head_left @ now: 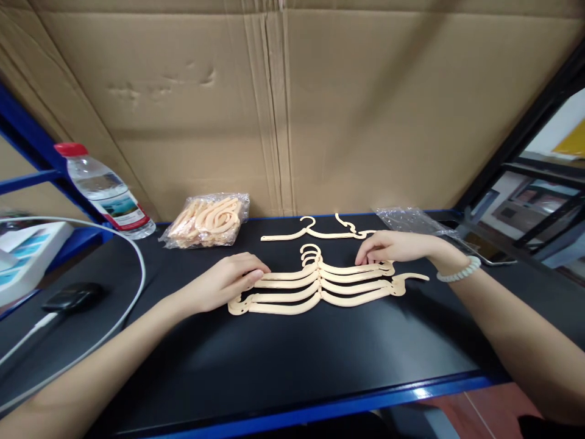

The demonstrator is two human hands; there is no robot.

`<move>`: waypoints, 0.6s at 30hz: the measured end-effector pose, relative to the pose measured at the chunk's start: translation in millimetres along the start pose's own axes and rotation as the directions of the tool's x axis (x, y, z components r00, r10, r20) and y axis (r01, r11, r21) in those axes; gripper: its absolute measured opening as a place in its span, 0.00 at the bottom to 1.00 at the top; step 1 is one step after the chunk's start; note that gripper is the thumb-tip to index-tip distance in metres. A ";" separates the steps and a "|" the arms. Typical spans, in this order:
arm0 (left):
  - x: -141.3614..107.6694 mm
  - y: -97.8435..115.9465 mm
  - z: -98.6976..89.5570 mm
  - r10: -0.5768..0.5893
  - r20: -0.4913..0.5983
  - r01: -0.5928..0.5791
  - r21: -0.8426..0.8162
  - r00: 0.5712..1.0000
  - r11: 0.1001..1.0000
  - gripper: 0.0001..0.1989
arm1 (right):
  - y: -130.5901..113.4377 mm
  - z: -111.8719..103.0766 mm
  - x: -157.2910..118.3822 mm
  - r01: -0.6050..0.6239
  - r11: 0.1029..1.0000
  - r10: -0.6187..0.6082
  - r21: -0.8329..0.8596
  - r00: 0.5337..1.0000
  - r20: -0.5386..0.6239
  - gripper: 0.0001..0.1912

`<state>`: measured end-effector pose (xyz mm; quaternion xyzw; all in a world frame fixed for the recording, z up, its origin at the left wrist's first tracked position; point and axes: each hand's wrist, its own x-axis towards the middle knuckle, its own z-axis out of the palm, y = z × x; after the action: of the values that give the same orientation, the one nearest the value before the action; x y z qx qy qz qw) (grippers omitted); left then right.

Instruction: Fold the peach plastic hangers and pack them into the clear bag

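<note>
Several cream plastic hangers (292, 308) lie in a row on the black table, overlapping, with their hooks pointing away from me. My left hand (233, 279) rests on the left end of the farther hangers, its fingers bent over the arm and partly hiding it. At the right end of the farthest hanger in the row is my right hand (381, 247), its fingers curled down by the arm; what its fingertips hold, if anything, is hidden. Behind the row lies another cream hanger (286, 236), with a loose curved piece (343, 222) by its right end.
A clear bag of cream parts (208, 221) lies at the back left, near a water bottle (114, 198) with a red cap. An empty plastic bag (411, 221) is at the back right. A white cable (142, 268) loops over the left side. Cardboard (365, 110) stands behind.
</note>
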<state>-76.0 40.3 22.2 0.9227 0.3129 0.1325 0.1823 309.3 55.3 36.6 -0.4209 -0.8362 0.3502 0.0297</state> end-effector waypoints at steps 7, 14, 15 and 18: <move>-0.1 -4.1 0.3 0.008 -0.005 -0.008 -0.023 1.000 1.000 0.16 | -4.0 2.6 1.4 0.049 0.998 -0.050 -0.044 0.999 -0.009 0.16; -1.5 -5.4 0.0 -0.018 -0.037 0.017 -0.020 0.999 1.000 0.17 | 0.3 3.2 2.3 0.053 0.997 -0.053 -0.063 0.999 0.002 0.16; -1.4 -5.3 0.0 -0.023 -0.043 0.022 -0.021 0.999 1.000 0.17 | 0.4 3.3 2.3 0.050 0.997 -0.051 -0.065 0.999 0.001 0.16; -1.0 -4.6 -0.3 -0.038 -0.051 0.037 -0.035 0.998 0.999 0.18 | 0.6 3.4 2.4 0.054 0.996 -0.055 -0.071 0.998 -0.012 0.16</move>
<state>-79.2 43.2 20.4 0.9097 0.3324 0.1580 0.1921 307.0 55.5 33.1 -0.4010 -0.8592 0.3164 0.0302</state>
